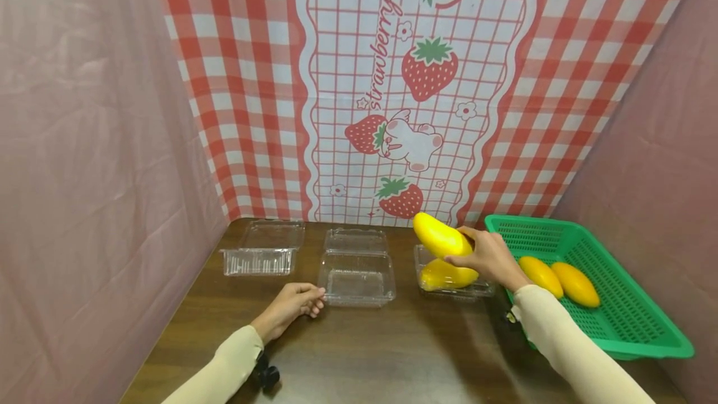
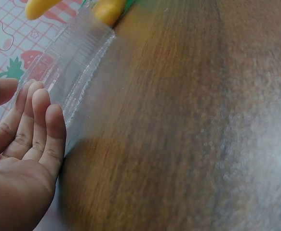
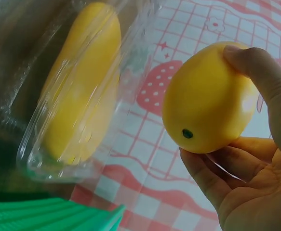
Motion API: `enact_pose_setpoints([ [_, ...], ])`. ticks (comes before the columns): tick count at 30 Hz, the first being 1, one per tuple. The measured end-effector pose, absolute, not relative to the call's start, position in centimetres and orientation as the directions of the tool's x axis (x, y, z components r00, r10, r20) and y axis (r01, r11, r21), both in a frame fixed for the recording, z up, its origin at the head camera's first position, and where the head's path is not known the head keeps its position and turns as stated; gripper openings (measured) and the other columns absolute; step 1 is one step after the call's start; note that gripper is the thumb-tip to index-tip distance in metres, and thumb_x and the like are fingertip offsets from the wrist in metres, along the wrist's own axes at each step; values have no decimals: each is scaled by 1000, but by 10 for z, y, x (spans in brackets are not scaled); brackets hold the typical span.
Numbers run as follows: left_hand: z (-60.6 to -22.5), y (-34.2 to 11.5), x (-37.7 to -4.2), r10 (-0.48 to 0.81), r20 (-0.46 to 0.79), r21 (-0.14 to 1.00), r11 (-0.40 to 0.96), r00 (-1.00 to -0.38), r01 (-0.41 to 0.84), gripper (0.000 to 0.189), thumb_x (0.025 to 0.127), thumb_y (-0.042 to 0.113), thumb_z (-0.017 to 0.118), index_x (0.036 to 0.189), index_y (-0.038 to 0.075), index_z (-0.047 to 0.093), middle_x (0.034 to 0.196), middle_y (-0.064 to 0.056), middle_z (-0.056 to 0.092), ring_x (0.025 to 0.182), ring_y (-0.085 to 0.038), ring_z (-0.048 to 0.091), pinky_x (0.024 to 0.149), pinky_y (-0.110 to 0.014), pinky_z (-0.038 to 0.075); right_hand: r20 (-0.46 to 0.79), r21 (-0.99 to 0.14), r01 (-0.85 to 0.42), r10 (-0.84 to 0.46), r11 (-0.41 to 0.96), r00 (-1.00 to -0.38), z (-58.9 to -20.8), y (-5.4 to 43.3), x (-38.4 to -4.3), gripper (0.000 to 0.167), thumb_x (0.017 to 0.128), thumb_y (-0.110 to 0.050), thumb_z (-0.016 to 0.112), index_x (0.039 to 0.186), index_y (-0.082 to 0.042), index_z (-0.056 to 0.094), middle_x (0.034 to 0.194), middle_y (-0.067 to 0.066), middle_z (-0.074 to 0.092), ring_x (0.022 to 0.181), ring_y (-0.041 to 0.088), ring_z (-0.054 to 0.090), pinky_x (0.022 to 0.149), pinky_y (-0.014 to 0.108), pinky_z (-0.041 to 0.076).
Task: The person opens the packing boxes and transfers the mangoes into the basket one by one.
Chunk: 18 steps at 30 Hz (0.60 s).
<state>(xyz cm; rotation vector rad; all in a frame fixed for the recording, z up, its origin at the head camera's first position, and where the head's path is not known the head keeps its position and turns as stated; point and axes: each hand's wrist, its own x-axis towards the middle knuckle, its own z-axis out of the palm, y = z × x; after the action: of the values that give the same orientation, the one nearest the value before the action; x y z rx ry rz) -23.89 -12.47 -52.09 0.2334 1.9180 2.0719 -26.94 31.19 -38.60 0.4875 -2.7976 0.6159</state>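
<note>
My right hand [image 1: 488,254] grips a yellow mango [image 1: 440,235] between thumb and fingers. In the right wrist view the held mango [image 3: 210,98] shows a dark stem spot at its near end. Below it, a second mango [image 1: 445,275] lies in the right clear plastic box [image 1: 482,290]. My left hand [image 1: 291,307] is at the front left corner of the middle clear box [image 1: 359,298], which stands with its lid raised behind. In the left wrist view, the left fingers [image 2: 40,108] are loosely extended beside that box, the thumb apart from them.
A green basket [image 1: 645,304] at the right holds two mangoes [image 1: 574,283]. Another clear box [image 1: 259,262] with raised lid stands at the left of the wooden table [image 1: 359,354]. Behind hangs a strawberry-print cloth [image 1: 258,80]; pink cloth [image 1: 90,173] borders the sides.
</note>
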Motion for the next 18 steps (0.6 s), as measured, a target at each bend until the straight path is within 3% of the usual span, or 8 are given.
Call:
enact_pose_setpoints([
  [18,-521,-126,-239,336,-83,992,-59,-938,-108,24,103,11,62,104,-13,66,84,-8,68,73,-14,61,68,-27,55,298,-340,-308,-209,889,-932,-383,342,-258,80,82,-48,86,133,7,60,94,13,69,68,20,52,60,33,45],
])
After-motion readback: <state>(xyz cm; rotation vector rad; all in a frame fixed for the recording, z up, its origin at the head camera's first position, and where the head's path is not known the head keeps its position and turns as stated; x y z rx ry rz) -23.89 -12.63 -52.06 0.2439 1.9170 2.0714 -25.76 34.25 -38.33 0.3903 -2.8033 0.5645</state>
